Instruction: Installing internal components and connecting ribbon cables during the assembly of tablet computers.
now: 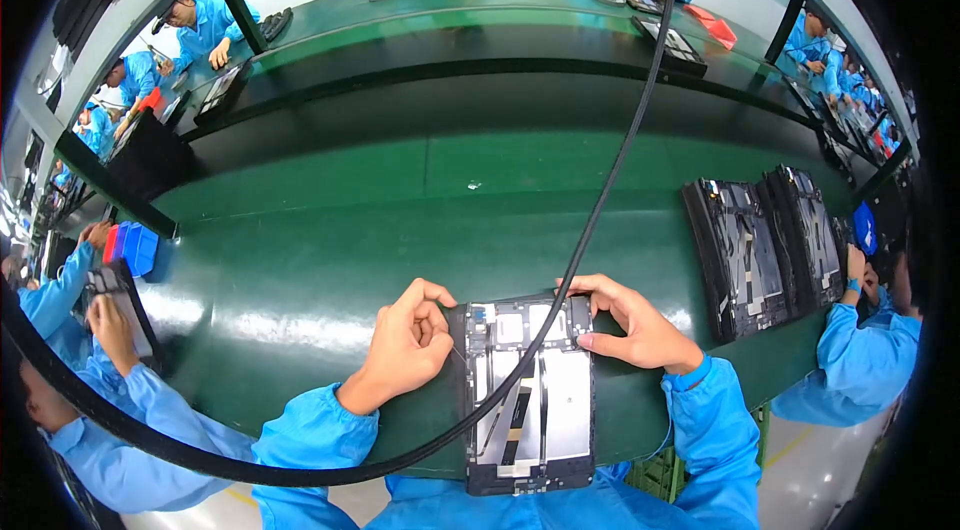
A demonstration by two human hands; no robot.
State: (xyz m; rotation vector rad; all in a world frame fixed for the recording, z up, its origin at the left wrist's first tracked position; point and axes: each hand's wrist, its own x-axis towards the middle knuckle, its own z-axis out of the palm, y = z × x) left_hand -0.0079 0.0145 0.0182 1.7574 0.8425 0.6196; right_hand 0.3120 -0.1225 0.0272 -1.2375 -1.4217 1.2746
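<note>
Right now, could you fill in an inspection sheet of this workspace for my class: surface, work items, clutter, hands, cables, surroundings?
Surface: green bench, glossy with reflections.
Work items: opened tablet-like device, inner parts exposed, in front of the person; two piles of similar devices at right.
Clutter: small pale scrap; blue bin at left.
Left hand: fingers curled beside the device's upper left edge; contact unclear.
Right hand: holds its upper right edge.
Cables: black cable crosses the view, passing in front of the device.
Surroundings: co-workers in blue on both sides and opposite.
</note>
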